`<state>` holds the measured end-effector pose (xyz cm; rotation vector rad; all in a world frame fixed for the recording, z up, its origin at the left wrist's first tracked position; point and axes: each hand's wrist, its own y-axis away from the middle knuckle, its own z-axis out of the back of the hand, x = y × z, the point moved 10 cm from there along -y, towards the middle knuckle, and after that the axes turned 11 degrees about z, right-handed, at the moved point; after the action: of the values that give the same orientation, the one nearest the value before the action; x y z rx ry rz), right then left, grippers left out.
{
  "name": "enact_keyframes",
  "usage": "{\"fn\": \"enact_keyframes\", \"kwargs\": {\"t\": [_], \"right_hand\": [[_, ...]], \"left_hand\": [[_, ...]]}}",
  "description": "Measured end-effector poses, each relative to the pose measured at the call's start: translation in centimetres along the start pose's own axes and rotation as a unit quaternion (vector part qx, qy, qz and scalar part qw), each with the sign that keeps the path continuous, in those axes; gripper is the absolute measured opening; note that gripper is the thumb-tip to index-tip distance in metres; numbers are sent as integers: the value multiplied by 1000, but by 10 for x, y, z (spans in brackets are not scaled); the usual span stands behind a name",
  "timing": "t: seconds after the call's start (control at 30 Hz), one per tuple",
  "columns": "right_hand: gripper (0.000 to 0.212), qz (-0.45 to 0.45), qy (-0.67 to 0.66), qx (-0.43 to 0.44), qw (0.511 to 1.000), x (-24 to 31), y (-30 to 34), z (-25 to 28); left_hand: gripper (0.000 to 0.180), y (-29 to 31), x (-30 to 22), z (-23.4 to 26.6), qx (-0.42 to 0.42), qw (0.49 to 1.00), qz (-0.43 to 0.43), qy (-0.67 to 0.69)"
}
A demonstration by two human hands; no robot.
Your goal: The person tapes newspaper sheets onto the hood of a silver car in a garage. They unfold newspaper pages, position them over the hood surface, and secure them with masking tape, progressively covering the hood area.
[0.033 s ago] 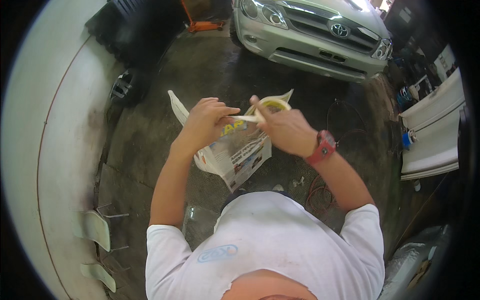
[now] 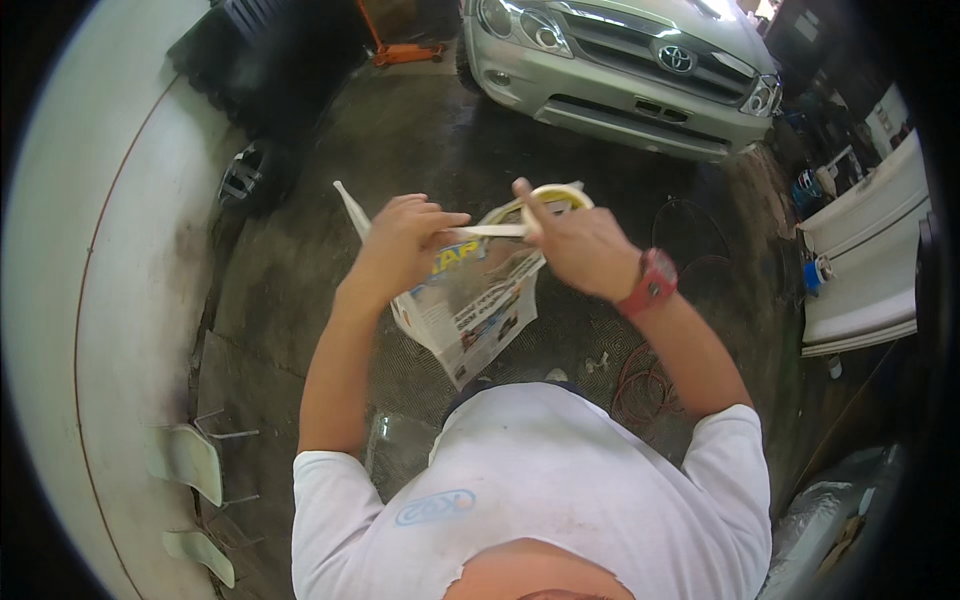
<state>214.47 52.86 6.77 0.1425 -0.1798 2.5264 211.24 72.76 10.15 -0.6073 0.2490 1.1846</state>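
Note:
My right hand [image 2: 575, 245], with a red watch [image 2: 652, 282] on its wrist, grips a roll of cream masking tape [image 2: 556, 193]. A short strip of tape [image 2: 490, 231] runs from the roll to my left hand [image 2: 408, 240]. The left hand pinches the strip's end together with a folded newspaper sheet [image 2: 470, 312], which hangs below both hands. A pale corner of paper [image 2: 350, 208] sticks out to the left of the left hand. Both hands are held out in front of my chest, above the concrete floor.
A silver car [image 2: 620, 60] is parked ahead, with an orange floor jack [image 2: 400, 50] to its left. A large white curved body panel [image 2: 90, 260] fills the left side. White panels [image 2: 860, 275] lie at the right. A red cable [image 2: 640, 385] is coiled on the floor.

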Motion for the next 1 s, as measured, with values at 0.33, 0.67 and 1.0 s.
{"fn": "enact_keyframes", "kwargs": {"t": [0.33,0.67,1.0], "right_hand": [[55,-40,-59,2,997,-68,-5,2],[30,-37,-74,-1,997,-50,-28,21],[22,3,43,39,998,-13,-62,72]], "left_hand": [[23,-6,6,28,26,999,15,-30],[16,7,24,45,44,998,34,-30],[26,21,85,35,-18,995,95,38]]}}
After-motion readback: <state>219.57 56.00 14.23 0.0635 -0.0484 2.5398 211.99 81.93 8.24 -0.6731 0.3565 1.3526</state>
